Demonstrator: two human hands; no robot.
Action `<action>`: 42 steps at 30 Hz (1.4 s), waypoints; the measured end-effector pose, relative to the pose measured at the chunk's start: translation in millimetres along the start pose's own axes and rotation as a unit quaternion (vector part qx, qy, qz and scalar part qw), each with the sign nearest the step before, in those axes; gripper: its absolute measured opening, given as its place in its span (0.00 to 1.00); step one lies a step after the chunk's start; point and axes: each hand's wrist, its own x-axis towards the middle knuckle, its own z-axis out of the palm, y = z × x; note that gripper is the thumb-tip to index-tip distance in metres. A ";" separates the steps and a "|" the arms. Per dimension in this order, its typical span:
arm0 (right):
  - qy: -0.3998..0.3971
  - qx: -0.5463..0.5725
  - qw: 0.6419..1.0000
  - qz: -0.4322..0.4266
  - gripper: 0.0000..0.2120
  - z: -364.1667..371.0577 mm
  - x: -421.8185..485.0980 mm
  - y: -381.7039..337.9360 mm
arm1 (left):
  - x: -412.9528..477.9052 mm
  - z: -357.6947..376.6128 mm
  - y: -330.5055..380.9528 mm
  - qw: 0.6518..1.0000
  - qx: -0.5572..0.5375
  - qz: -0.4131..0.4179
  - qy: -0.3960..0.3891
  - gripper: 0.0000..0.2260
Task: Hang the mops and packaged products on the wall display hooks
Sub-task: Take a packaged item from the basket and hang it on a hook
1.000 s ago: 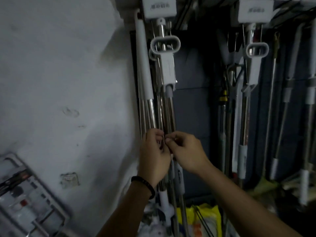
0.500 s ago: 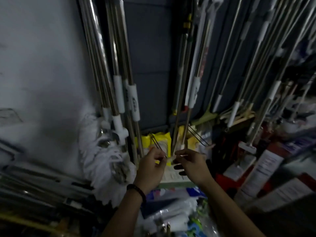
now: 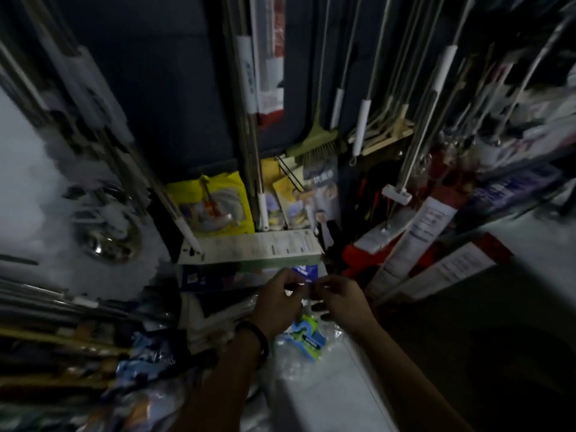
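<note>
My left hand (image 3: 276,302), with a dark band on its wrist, and my right hand (image 3: 341,296) meet fingertip to fingertip low in the view. Together they pinch a small dark item (image 3: 300,286), too blurred to name. Just below them lies a clear plastic package with a green and blue label (image 3: 307,335). Mops with steel handles (image 3: 93,104) and a white stringy head (image 3: 31,198) hang at the left. More mop handles (image 3: 249,88) hang in the middle against the dark wall panel.
A long pale box (image 3: 255,249) lies across the pile above my hands, with yellow packages (image 3: 215,207) behind it. A green broom (image 3: 318,145) and several poles hang at right. Red and white boxes (image 3: 430,219) lean there. A white box (image 3: 327,394) sits below.
The view has dropped from the hanging mop handles to the pile of packages below. Both hands came down together, still pinched fingertip to fingertip.
</note>
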 end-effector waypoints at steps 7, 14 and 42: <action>0.041 -0.033 0.999 0.010 0.04 -118.1 -12.4 38.0 | -3.4 102.3 9.5 0.998 0.029 -0.024 -0.045 0.09; 0.083 0.009 0.996 0.035 0.05 -173.7 4.7 50.4 | 32.3 159.1 21.3 0.992 0.039 -0.046 -0.106 0.02; 0.140 -0.191 0.958 0.164 0.04 -407.3 188.1 55.0 | 287.1 327.6 98.8 0.916 0.291 0.064 -0.268 0.04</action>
